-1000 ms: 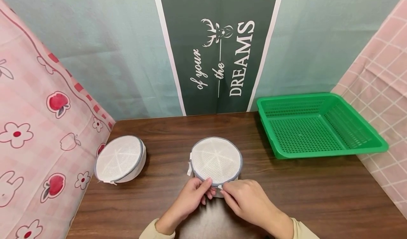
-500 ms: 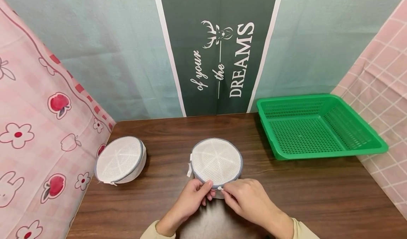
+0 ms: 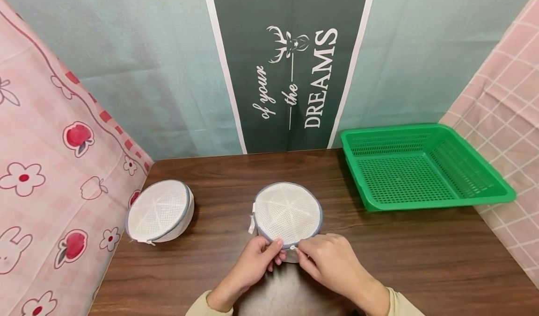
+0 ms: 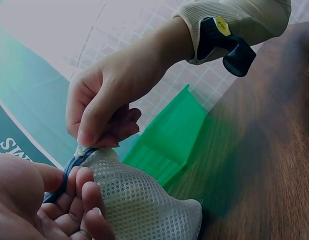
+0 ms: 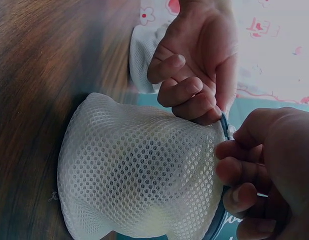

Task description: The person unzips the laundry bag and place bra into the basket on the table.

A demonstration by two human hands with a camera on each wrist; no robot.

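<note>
A round white mesh laundry bag (image 3: 288,213) with a blue-grey zipper edge stands upright at the middle of the table. My left hand (image 3: 254,260) pinches its front rim between thumb and fingers. Just to the right, my right hand (image 3: 330,262) pinches the small white zipper pull (image 3: 293,247) at the rim. In the right wrist view, something pale shows dimly through the mesh side (image 5: 139,170). A white tag (image 3: 251,223) sticks out at the bag's left. Another mesh laundry bag (image 3: 157,208) of the same kind leans tilted at the table's left edge.
A green plastic basket (image 3: 404,175) with a perforated floor sits at the back right of the brown wooden table (image 3: 210,278). Printed cloths hang behind and on both sides. A dark camera mount (image 4: 227,45) is strapped to the right wrist.
Both hands stay at the front rim of the middle bag, the right hand shifting very slightly to the right. The other bag and the basket have not moved.
</note>
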